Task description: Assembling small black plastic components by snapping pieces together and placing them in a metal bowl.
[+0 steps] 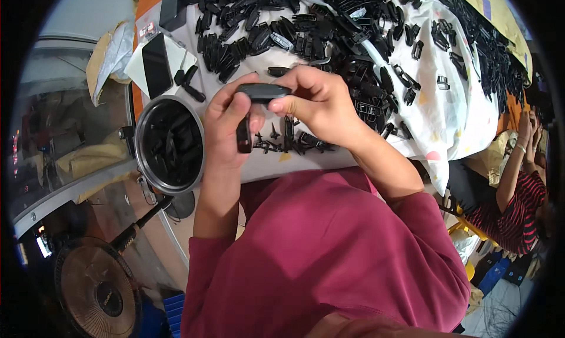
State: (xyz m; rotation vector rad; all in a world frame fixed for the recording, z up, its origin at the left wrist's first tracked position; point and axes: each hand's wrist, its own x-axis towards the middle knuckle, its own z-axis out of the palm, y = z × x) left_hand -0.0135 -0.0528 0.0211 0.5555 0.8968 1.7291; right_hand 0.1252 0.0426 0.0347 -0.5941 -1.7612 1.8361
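Between my two hands is a black, oblong plastic piece, held level above the near part of the cloth. My left hand pinches its left end with thumb and fingers. A second narrow black piece is tucked under the lower fingers of that hand and points down. At the other end, my right hand grips the oblong piece between thumb and forefinger. Small black parts lie on the cloth just beyond my shirt, and one black piece lies beyond my hands.
Heaps of black plastic parts cover the white patterned cloth. Left of my hands stands a round metal bowl holding black pieces. A dark phone lies behind it. A fan stands lower left; another person sits at right.
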